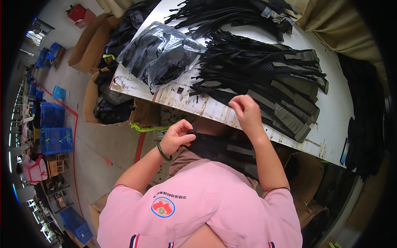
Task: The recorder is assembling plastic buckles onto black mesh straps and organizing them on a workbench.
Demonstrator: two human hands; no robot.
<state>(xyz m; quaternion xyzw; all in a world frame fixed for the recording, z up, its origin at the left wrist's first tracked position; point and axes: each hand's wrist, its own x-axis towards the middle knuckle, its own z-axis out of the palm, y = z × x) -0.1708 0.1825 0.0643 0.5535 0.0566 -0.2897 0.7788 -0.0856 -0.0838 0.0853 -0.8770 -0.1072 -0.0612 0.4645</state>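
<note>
My left hand is closed in a pinch in front of my body, a dark green bangle on its wrist. Between its thumb and fingers sits a small black piece, whose kind I cannot make out. Black and grey straps lie across my lap, close beside that hand. My right hand is raised at the table's near edge, thumb and fingertips pressed together; anything in them is too small to tell. Just beyond it lies a pile of black straps with wide grey ends.
A clear plastic bag of black parts rests on the white table, left of the straps. More black straps lie at the back. Cardboard boxes of dark goods stand at the left. Blue crates are farther off.
</note>
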